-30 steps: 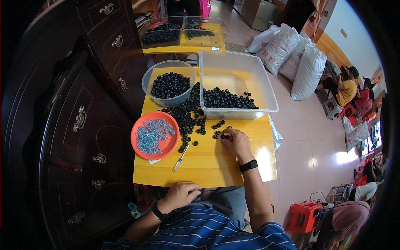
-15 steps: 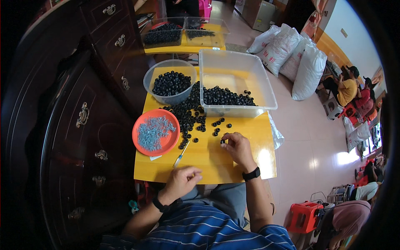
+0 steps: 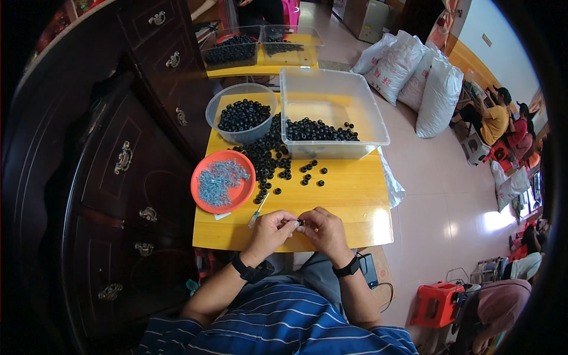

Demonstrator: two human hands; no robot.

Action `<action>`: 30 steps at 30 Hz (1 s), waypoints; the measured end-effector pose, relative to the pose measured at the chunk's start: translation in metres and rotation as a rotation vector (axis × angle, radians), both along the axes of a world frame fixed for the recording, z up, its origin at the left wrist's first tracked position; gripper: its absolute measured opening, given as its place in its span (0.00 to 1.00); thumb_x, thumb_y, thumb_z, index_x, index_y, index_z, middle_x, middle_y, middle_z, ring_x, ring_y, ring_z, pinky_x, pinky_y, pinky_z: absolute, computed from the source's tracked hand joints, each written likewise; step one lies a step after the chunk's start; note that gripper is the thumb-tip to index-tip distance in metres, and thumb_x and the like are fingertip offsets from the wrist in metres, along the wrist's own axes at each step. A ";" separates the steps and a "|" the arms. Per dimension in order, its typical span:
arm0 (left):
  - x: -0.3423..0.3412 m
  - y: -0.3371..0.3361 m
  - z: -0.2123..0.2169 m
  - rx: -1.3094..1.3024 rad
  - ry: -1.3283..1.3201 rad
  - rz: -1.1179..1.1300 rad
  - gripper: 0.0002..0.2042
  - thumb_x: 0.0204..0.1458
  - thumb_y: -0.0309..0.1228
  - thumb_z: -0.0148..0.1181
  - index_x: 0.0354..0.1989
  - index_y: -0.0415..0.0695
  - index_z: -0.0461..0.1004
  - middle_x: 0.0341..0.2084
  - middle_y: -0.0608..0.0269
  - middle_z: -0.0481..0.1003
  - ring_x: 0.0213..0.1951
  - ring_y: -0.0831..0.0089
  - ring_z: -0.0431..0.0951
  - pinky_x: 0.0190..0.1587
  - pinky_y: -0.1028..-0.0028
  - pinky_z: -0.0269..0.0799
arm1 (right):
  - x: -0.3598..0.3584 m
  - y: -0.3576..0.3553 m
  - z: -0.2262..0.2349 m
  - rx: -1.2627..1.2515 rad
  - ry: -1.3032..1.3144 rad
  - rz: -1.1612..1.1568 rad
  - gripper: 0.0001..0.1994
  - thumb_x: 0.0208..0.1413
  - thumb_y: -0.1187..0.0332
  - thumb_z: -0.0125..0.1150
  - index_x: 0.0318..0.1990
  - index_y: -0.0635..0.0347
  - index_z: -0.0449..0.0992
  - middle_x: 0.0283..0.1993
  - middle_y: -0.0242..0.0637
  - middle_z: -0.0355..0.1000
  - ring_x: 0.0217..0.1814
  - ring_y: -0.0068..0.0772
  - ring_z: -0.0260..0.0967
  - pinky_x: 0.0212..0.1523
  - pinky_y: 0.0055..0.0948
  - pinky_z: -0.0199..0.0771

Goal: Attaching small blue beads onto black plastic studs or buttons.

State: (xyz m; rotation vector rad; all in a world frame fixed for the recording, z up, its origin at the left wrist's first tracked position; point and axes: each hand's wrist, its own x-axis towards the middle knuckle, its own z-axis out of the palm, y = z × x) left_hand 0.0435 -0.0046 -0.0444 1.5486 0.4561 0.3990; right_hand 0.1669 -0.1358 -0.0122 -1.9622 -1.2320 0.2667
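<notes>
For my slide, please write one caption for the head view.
Both hands, left hand and right hand, pinch a small black ring over a yellow wooden table.

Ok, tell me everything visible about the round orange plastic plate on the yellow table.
The round orange plastic plate is shallow with a low raised rim. It lies flat at the left edge of the yellow wooden table, beside the dark wooden cabinet. A loose heap of small pale blue-grey parts, too small to identify, covers its middle. Small black ring-shaped pieces lie close against its right rim. Neither hand touches it.
</notes>
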 end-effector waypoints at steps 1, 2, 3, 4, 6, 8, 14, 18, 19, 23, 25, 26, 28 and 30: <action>-0.001 -0.001 0.001 -0.013 0.004 -0.001 0.05 0.57 0.24 0.60 0.37 0.36 0.77 0.27 0.67 0.79 0.25 0.84 0.76 0.30 0.82 0.73 | -0.001 -0.001 -0.001 0.003 -0.001 0.002 0.11 0.43 0.68 0.72 0.36 0.56 0.79 0.30 0.38 0.73 0.30 0.38 0.75 0.31 0.33 0.74; -0.002 -0.001 0.002 -0.026 0.008 -0.002 0.04 0.57 0.24 0.60 0.36 0.36 0.77 0.27 0.67 0.79 0.25 0.83 0.76 0.29 0.82 0.73 | -0.002 -0.001 -0.001 0.008 -0.012 0.005 0.11 0.44 0.68 0.71 0.36 0.56 0.79 0.30 0.38 0.74 0.31 0.39 0.75 0.31 0.33 0.74; -0.003 -0.002 0.001 -0.023 0.006 0.002 0.04 0.57 0.24 0.60 0.36 0.36 0.77 0.27 0.67 0.79 0.25 0.83 0.76 0.29 0.82 0.73 | -0.003 -0.001 -0.002 0.015 -0.023 0.011 0.10 0.45 0.68 0.71 0.36 0.56 0.79 0.31 0.38 0.74 0.31 0.40 0.75 0.31 0.34 0.75; -0.004 -0.002 0.000 -0.047 0.016 0.002 0.04 0.57 0.24 0.60 0.35 0.36 0.77 0.26 0.67 0.79 0.25 0.83 0.76 0.29 0.82 0.72 | -0.005 -0.001 -0.002 0.018 -0.024 0.015 0.10 0.45 0.68 0.71 0.36 0.56 0.79 0.31 0.38 0.74 0.31 0.40 0.75 0.31 0.34 0.75; -0.005 -0.002 -0.003 -0.071 0.023 0.004 0.04 0.57 0.25 0.60 0.35 0.36 0.76 0.26 0.67 0.78 0.25 0.83 0.76 0.29 0.82 0.72 | -0.009 0.000 -0.002 0.037 -0.040 -0.009 0.11 0.42 0.71 0.73 0.35 0.59 0.78 0.29 0.40 0.75 0.28 0.36 0.75 0.30 0.31 0.74; -0.006 -0.001 -0.008 -0.090 0.032 0.018 0.04 0.57 0.25 0.59 0.34 0.37 0.75 0.25 0.67 0.77 0.24 0.84 0.75 0.27 0.82 0.72 | -0.010 0.001 0.000 0.036 -0.056 -0.005 0.11 0.43 0.72 0.73 0.35 0.59 0.78 0.29 0.39 0.75 0.28 0.36 0.75 0.30 0.30 0.74; -0.009 0.001 -0.006 -0.186 0.040 0.003 0.04 0.59 0.26 0.57 0.35 0.39 0.74 0.26 0.69 0.77 0.24 0.84 0.75 0.27 0.83 0.71 | -0.011 0.006 -0.002 0.084 0.035 0.002 0.12 0.44 0.73 0.72 0.37 0.60 0.78 0.31 0.38 0.75 0.28 0.32 0.75 0.29 0.27 0.74; -0.020 0.009 -0.007 -0.143 0.050 0.007 0.04 0.56 0.25 0.59 0.36 0.38 0.74 0.25 0.68 0.76 0.25 0.83 0.75 0.27 0.81 0.72 | -0.011 0.004 -0.004 0.138 0.152 -0.024 0.11 0.45 0.75 0.70 0.38 0.60 0.78 0.32 0.38 0.74 0.28 0.31 0.74 0.29 0.27 0.73; -0.025 0.013 -0.001 0.115 0.028 0.113 0.05 0.55 0.25 0.60 0.37 0.38 0.74 0.25 0.67 0.76 0.25 0.83 0.75 0.27 0.79 0.72 | -0.009 0.004 -0.005 0.136 0.151 -0.023 0.11 0.45 0.75 0.70 0.38 0.60 0.78 0.32 0.38 0.74 0.28 0.31 0.74 0.29 0.27 0.73; -0.046 0.036 0.001 0.685 0.156 0.284 0.10 0.48 0.25 0.63 0.39 0.39 0.73 0.29 0.56 0.76 0.32 0.61 0.78 0.35 0.65 0.74 | 0.000 -0.003 -0.019 0.014 0.010 -0.075 0.11 0.45 0.75 0.69 0.38 0.60 0.78 0.32 0.39 0.74 0.28 0.31 0.74 0.31 0.27 0.74; -0.053 0.038 0.005 0.774 0.223 0.282 0.11 0.47 0.27 0.65 0.39 0.41 0.72 0.33 0.53 0.75 0.36 0.51 0.77 0.38 0.58 0.73 | 0.001 -0.002 -0.021 -0.035 -0.010 -0.063 0.11 0.44 0.74 0.69 0.38 0.60 0.78 0.31 0.39 0.74 0.28 0.31 0.74 0.31 0.27 0.74; -0.054 0.038 0.004 0.808 0.245 0.265 0.12 0.47 0.27 0.65 0.40 0.41 0.73 0.34 0.52 0.75 0.37 0.51 0.77 0.39 0.58 0.73 | 0.001 -0.002 -0.020 -0.019 0.009 -0.081 0.11 0.45 0.73 0.69 0.38 0.60 0.78 0.31 0.38 0.74 0.28 0.30 0.73 0.31 0.27 0.74; -0.053 0.034 0.006 0.833 0.276 0.237 0.13 0.47 0.28 0.65 0.41 0.41 0.73 0.36 0.52 0.74 0.38 0.50 0.76 0.40 0.57 0.72 | 0.003 -0.001 -0.021 -0.015 0.036 -0.103 0.11 0.46 0.73 0.69 0.38 0.61 0.78 0.31 0.37 0.74 0.28 0.29 0.73 0.31 0.27 0.74; -0.053 0.024 0.009 0.876 0.084 0.310 0.12 0.50 0.26 0.62 0.44 0.40 0.73 0.37 0.51 0.74 0.39 0.50 0.76 0.40 0.58 0.73 | 0.006 -0.001 -0.034 0.059 0.154 -0.114 0.10 0.47 0.70 0.67 0.38 0.60 0.79 0.32 0.41 0.76 0.30 0.37 0.76 0.33 0.32 0.76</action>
